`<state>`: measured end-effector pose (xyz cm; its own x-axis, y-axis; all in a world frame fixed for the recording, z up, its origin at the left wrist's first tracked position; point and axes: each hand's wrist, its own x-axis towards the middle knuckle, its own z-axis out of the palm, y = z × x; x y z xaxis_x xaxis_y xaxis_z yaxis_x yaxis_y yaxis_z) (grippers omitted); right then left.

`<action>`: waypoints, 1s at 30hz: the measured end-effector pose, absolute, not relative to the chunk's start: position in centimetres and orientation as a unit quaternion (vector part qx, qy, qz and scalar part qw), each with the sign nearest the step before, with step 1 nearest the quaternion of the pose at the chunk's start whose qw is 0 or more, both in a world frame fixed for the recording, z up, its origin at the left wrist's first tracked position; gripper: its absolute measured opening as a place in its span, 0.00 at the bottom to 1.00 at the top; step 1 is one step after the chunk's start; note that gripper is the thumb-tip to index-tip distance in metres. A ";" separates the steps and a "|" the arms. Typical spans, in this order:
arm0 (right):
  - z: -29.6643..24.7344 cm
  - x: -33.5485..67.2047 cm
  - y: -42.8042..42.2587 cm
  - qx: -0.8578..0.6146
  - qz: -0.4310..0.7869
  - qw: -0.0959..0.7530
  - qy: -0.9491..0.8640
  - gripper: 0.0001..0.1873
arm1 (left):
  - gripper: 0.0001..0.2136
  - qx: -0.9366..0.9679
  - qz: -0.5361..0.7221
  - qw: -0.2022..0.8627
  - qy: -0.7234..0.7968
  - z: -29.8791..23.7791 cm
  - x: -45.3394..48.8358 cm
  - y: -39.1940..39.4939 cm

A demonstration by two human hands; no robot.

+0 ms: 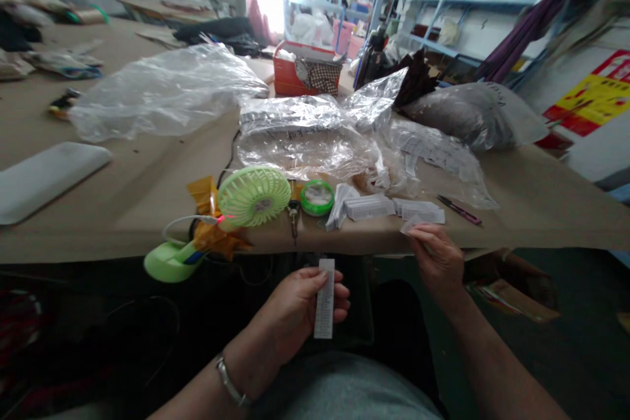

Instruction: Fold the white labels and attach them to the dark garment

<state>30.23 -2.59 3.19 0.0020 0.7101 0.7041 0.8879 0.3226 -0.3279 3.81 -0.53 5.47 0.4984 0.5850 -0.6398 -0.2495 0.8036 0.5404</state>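
My left hand is closed on a narrow white printed label strip, held upright over my lap with the thumb across its face. At the table's front edge my right hand pinches a small pale, partly see-through slip between thumb and fingers. Just behind that hand lies a stack of printed labels. More label stacks lie to its left, one leaning bundle among them. A silver bracelet circles my left wrist.
Along the front edge are a green fan, a screwdriver-like tool, a round green container and a dark pen-like tool. Clear plastic bags cover the middle. Behind them stands a red box; a full bag is at right.
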 end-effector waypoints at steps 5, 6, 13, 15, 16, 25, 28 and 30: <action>4.9 21.5 -3.5 -0.379 0.069 0.457 -0.801 0.07 | 0.06 0.175 0.273 0.868 0.377 5.7 3.8 -0.5; 5.0 20.2 -3.6 -0.349 0.074 0.449 -0.819 0.07 | 0.05 0.169 0.288 0.871 0.360 5.6 3.7 -0.5; 4.3 18.4 -3.6 -0.309 0.046 0.399 -0.862 0.08 | 0.02 0.146 0.326 0.866 0.351 5.3 2.9 -0.4; 4.6 18.8 -3.6 -0.320 0.027 0.408 -0.855 0.07 | 0.02 0.149 0.319 0.868 0.350 5.3 3.0 -0.3; 5.0 19.0 -3.6 -0.327 0.020 0.414 -0.849 0.07 | 0.03 0.153 0.312 0.870 0.351 5.3 3.1 -0.3; 6.5 18.7 -3.2 -0.344 0.044 0.453 -0.821 0.09 | 0.05 0.160 0.269 0.878 0.361 5.0 3.3 -0.7; 5.2 18.0 -3.4 -0.322 0.057 0.438 -0.837 0.08 | 0.03 0.147 0.302 0.880 0.335 4.8 3.2 -0.6; 4.5 17.7 -3.6 -0.320 0.059 0.421 -0.846 0.08 | 0.02 0.137 0.318 0.875 0.337 4.7 3.2 -0.5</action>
